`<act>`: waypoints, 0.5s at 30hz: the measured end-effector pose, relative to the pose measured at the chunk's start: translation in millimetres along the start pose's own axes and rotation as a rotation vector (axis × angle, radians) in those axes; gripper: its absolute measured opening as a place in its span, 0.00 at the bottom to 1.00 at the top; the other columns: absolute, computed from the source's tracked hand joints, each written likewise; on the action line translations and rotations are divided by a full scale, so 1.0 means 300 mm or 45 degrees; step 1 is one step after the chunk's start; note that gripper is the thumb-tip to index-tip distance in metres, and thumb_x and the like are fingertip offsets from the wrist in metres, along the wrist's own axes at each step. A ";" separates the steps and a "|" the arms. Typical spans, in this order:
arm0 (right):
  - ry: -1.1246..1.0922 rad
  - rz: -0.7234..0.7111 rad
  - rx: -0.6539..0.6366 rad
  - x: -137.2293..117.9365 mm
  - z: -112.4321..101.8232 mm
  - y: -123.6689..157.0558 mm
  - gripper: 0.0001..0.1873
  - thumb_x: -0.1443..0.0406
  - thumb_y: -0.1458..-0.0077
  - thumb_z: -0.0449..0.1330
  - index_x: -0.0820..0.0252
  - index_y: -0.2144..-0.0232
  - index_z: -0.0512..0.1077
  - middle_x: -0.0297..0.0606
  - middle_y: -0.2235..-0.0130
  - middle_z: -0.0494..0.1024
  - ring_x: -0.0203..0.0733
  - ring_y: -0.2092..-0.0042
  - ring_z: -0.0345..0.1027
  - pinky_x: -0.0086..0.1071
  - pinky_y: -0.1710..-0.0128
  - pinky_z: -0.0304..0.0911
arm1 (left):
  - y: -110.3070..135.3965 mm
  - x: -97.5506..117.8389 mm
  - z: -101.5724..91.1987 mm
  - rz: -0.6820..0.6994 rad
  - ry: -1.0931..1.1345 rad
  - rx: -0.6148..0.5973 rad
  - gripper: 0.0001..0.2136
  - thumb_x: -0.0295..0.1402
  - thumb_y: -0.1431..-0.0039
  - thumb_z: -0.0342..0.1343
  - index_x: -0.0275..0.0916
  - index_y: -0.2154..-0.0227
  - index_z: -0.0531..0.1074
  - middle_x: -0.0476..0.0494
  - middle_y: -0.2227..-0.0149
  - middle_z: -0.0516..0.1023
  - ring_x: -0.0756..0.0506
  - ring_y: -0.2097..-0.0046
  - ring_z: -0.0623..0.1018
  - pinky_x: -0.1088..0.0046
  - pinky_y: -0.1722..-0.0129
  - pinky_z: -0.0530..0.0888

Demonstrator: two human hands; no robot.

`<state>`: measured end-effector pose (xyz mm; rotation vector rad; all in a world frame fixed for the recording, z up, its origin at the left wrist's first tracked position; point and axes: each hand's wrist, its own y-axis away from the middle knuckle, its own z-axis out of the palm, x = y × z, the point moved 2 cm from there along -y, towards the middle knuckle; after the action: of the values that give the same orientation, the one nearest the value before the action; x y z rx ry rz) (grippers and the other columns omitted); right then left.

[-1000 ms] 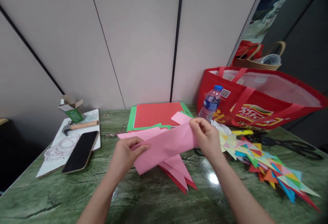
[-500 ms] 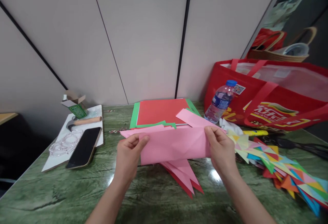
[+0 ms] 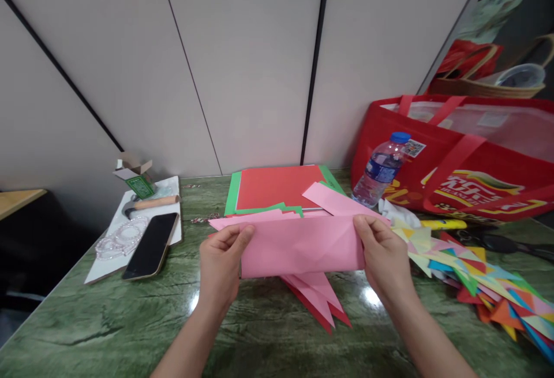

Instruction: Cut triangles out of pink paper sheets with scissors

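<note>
A folded pink sheet of paper (image 3: 303,248) is stretched level between my hands. My left hand (image 3: 224,259) pinches its left end, thumb on the near face. The right end is gripped the same way by my right hand (image 3: 383,251). Behind and below it, pink and red folded papers (image 3: 314,297) stick out with pointed ends, partly hidden by the held sheet. A pink paper strip (image 3: 329,198) slants toward my right hand. Farther back lies a stack of red paper (image 3: 277,186) with green sheets (image 3: 234,193) under it.
Leftward, a phone (image 3: 152,246), a hammer (image 3: 151,205), clear beaded strings (image 3: 121,239) and a small green box (image 3: 138,179) sit on or by a white board. Rightward are a water bottle (image 3: 381,170), a red bag (image 3: 459,164) and a chain of colourful folded paper (image 3: 489,285).
The view has shifted slightly, so most things appear a little farther right. Both hands keep their hold on the pink sheet, which looks nearly unchanged.
</note>
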<state>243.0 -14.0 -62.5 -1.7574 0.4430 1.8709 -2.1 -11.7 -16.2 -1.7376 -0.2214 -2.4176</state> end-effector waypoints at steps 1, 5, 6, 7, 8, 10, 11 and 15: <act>-0.012 0.007 -0.005 0.003 0.001 -0.001 0.19 0.50 0.56 0.62 0.61 0.73 0.74 0.33 0.74 0.72 0.36 0.72 0.61 0.30 0.72 0.56 | 0.000 0.000 -0.001 0.004 -0.002 0.002 0.09 0.35 0.63 0.69 0.36 0.77 0.79 0.47 0.79 0.79 0.52 0.75 0.73 0.79 0.75 0.69; -0.037 0.043 -0.016 0.012 0.001 -0.002 0.18 0.51 0.57 0.63 0.61 0.73 0.74 0.32 0.74 0.72 0.35 0.73 0.60 0.29 0.73 0.55 | 0.000 -0.003 -0.004 -0.001 -0.002 0.017 0.09 0.35 0.63 0.69 0.36 0.78 0.79 0.48 0.78 0.79 0.53 0.76 0.72 0.81 0.77 0.68; -0.036 0.052 -0.019 0.013 0.001 -0.001 0.18 0.51 0.56 0.63 0.61 0.73 0.74 0.32 0.74 0.72 0.35 0.73 0.60 0.28 0.73 0.55 | 0.001 -0.003 -0.005 -0.003 0.001 0.027 0.09 0.34 0.63 0.69 0.36 0.78 0.79 0.48 0.78 0.79 0.53 0.77 0.72 0.81 0.77 0.68; -0.037 0.056 -0.018 0.013 0.001 -0.001 0.18 0.51 0.56 0.63 0.61 0.73 0.74 0.31 0.74 0.72 0.35 0.73 0.60 0.28 0.73 0.55 | 0.002 -0.003 -0.005 -0.005 0.005 0.034 0.09 0.34 0.64 0.69 0.36 0.79 0.79 0.48 0.78 0.79 0.53 0.77 0.72 0.81 0.77 0.68; -0.040 0.055 -0.017 0.012 0.001 0.000 0.18 0.51 0.56 0.63 0.61 0.74 0.74 0.31 0.74 0.72 0.35 0.73 0.59 0.28 0.73 0.54 | 0.003 -0.002 -0.005 -0.005 0.010 0.038 0.09 0.34 0.64 0.69 0.36 0.79 0.79 0.48 0.78 0.79 0.53 0.77 0.72 0.81 0.77 0.68; -0.046 0.045 -0.020 0.008 0.003 0.003 0.18 0.51 0.57 0.63 0.61 0.74 0.74 0.31 0.75 0.71 0.35 0.73 0.59 0.28 0.72 0.54 | 0.005 0.000 -0.002 -0.004 0.021 0.038 0.08 0.34 0.64 0.69 0.36 0.78 0.79 0.48 0.78 0.80 0.53 0.76 0.72 0.80 0.76 0.69; -0.048 0.041 -0.019 0.006 0.004 0.005 0.18 0.51 0.57 0.63 0.61 0.74 0.74 0.31 0.75 0.71 0.35 0.73 0.59 0.28 0.73 0.54 | 0.006 0.001 -0.001 -0.005 0.027 0.039 0.08 0.34 0.64 0.69 0.36 0.78 0.79 0.47 0.78 0.80 0.53 0.76 0.72 0.80 0.76 0.69; -0.047 0.043 -0.023 0.006 0.008 0.008 0.19 0.51 0.56 0.62 0.61 0.73 0.74 0.32 0.76 0.71 0.35 0.74 0.59 0.29 0.74 0.55 | 0.011 0.005 0.000 -0.009 0.050 0.063 0.08 0.33 0.65 0.69 0.36 0.79 0.79 0.47 0.78 0.80 0.52 0.77 0.72 0.80 0.78 0.68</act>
<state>239.4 -14.3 -64.4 -1.7339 0.4455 1.9334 -1.9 -14.9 -14.6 -1.6697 -0.2811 -2.4274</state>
